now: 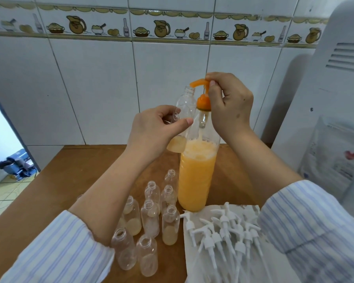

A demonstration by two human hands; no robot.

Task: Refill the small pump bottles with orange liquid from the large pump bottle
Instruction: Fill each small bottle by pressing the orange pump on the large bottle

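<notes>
A tall clear bottle of orange liquid stands on the wooden table. Its orange pump head is raised, and my right hand holds the pump at its top with curled fingers. My left hand grips a small clear bottle, tilted, with its open mouth right under the pump's spout. That small bottle has a little pale liquid at its bottom. Several small capless bottles stand on the table in front of me, some with a little pale liquid in them.
A heap of white pump caps lies on white paper at the right front. A white appliance with a plastic bag on it stands at the right. The tiled wall is close behind the table. At the left, the floor shows beyond the table's edge.
</notes>
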